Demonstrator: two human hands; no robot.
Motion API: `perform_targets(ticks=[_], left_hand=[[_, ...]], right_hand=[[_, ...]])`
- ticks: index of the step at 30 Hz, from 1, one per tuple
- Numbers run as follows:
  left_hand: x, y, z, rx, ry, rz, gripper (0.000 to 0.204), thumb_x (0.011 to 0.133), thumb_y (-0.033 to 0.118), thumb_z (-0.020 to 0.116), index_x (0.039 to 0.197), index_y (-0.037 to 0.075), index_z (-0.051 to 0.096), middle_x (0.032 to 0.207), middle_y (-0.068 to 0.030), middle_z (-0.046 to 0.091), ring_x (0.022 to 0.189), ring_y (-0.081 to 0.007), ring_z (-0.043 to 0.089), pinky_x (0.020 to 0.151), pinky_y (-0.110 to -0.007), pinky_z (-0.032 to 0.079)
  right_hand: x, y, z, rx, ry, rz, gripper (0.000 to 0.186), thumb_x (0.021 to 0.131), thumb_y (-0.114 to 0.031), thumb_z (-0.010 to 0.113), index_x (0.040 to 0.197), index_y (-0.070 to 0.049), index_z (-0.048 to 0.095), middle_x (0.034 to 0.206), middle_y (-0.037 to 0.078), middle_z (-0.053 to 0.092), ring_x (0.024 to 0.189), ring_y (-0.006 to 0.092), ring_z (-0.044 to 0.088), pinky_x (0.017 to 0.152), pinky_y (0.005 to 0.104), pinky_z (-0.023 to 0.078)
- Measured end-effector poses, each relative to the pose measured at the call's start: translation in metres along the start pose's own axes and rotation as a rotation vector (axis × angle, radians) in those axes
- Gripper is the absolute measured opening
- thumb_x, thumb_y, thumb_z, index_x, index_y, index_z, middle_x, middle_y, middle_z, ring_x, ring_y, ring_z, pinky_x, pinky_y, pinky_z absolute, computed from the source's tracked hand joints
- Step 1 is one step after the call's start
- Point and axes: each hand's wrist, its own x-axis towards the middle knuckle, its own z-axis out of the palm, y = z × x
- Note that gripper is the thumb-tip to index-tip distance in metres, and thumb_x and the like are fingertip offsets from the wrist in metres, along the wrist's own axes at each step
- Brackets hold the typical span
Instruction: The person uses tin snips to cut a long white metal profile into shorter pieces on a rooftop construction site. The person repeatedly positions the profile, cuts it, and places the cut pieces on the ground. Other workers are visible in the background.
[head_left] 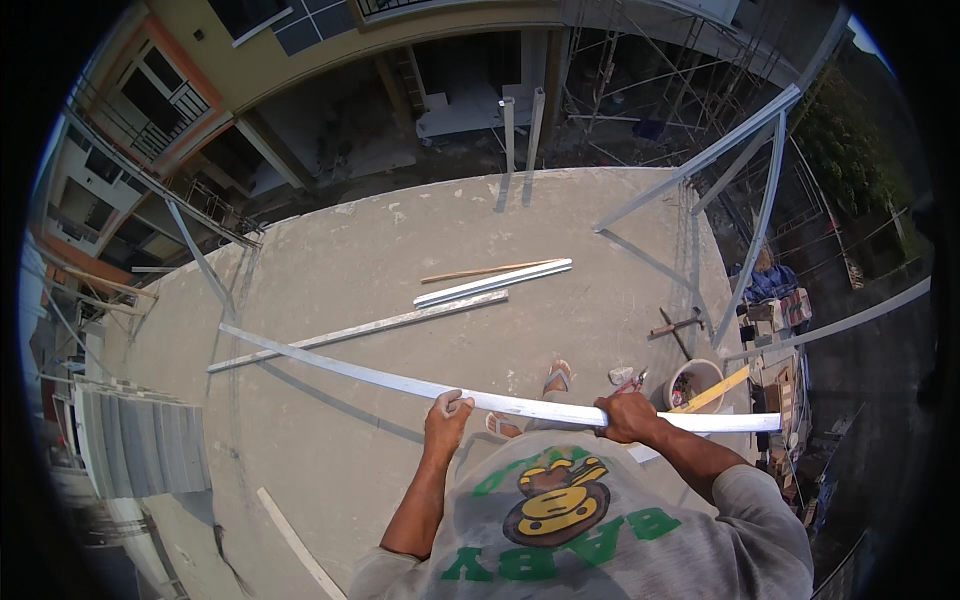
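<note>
A long, light-coloured metal strip (530, 407) lies crosswise in front of my body, reaching from the far left toward the bucket on the right. My left hand (447, 418) is closed on its near edge, thumb on top. Further right, my right hand (628, 416) wraps over the same strip from above. Just beyond that hand shows a red-handled cutting tool (632, 381); whether my fingers touch it I cannot tell. The strip's far end passes over another pale bar (350, 332) on the concrete.
A bucket (707, 378) of small items stands at right with a yellow level-like bar (712, 390) across it. Beyond it lies a hammer (676, 326). White profiles (493, 283) and a thin wooden strip (480, 271) rest ahead. Slanted metal braces (765, 225) and the slab's edge (420, 186) bound the area.
</note>
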Motion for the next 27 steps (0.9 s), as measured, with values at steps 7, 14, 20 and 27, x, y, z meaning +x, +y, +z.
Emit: perform_targets(ticks=[7, 14, 20, 27], left_hand=[[-0.064, -0.081, -0.075, -0.127, 0.471, -0.123, 0.056, 0.086, 0.039, 0.069, 0.123, -0.002, 0.061, 0.113, -0.0242, 0.068, 0.106, -0.0309, 0.066, 0.091, -0.036, 0.051], [-0.131, -0.128, -0.081, -0.311, 0.833, -0.266, 0.057, 0.087, 0.039, 0.069, 0.124, -0.003, 0.060, 0.117, -0.0221, 0.067, 0.111, -0.0312, 0.065, 0.093, -0.037, 0.050], [-0.182, -0.138, -0.040, -0.423, 1.088, -0.460, 0.057, 0.086, 0.040, 0.069, 0.123, -0.002, 0.062, 0.117, -0.0226, 0.067, 0.113, -0.0319, 0.064, 0.095, -0.038, 0.049], [-0.206, -0.119, 0.042, -0.615, 1.255, -0.680, 0.058, 0.085, 0.043, 0.067, 0.121, -0.002, 0.063, 0.113, -0.0227, 0.069, 0.107, -0.0340, 0.066, 0.093, -0.040, 0.050]], right_hand=[[0.099, -0.077, 0.013, -0.159, -0.123, -0.189, 0.040, 0.070, -0.030, 0.070, 0.102, -0.006, 0.069, 0.091, 0.021, 0.071, 0.087, 0.0375, 0.069, 0.080, 0.0461, 0.055], [0.166, -0.156, 0.023, -0.173, -0.279, -0.306, 0.052, 0.065, -0.034, 0.078, 0.107, -0.004, 0.068, 0.098, 0.021, 0.071, 0.092, 0.0368, 0.069, 0.084, 0.0436, 0.054], [0.211, -0.212, 0.031, -0.248, -0.268, -0.389, 0.052, 0.064, -0.035, 0.083, 0.101, -0.001, 0.068, 0.095, 0.022, 0.071, 0.092, 0.0370, 0.069, 0.083, 0.0439, 0.054], [0.288, -0.258, 0.025, -0.334, -0.285, -0.533, 0.050, 0.064, -0.033, 0.083, 0.097, 0.002, 0.068, 0.096, 0.022, 0.071, 0.089, 0.0381, 0.069, 0.081, 0.0440, 0.054]])
